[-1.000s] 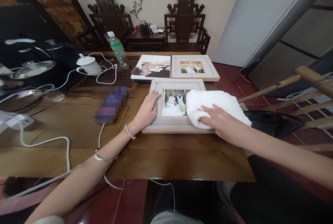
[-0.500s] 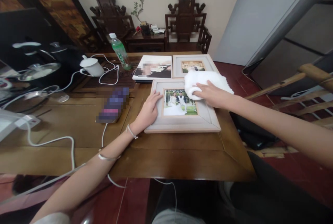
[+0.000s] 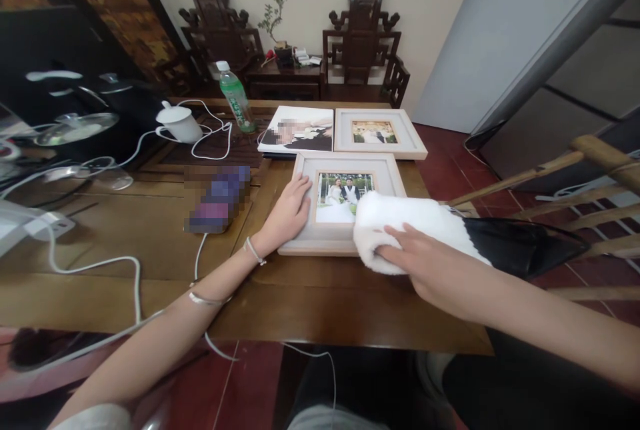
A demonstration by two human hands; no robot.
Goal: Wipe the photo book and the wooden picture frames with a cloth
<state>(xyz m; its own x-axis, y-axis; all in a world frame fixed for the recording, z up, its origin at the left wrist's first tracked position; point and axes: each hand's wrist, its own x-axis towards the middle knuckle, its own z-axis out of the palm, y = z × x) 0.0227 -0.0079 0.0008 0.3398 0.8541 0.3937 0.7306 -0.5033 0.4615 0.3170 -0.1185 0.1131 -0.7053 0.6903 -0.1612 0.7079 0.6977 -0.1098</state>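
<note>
Fingers (image 3: 395, 238) are laid flat and open, the right hand (image 3: 425, 267) on the white cloth (image 3: 400, 213) at the photo frame's (image 3: 345, 162) near-right corner, the left hand (image 3: 287, 213) on its left border.

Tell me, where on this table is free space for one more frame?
Bare wood runs along the near edge of the table, in front of the near frame and the right hand on the cloth. Another patch lies between the phone and the white cable. The far side is crowded: far frame, print, bottle, cup.
</note>
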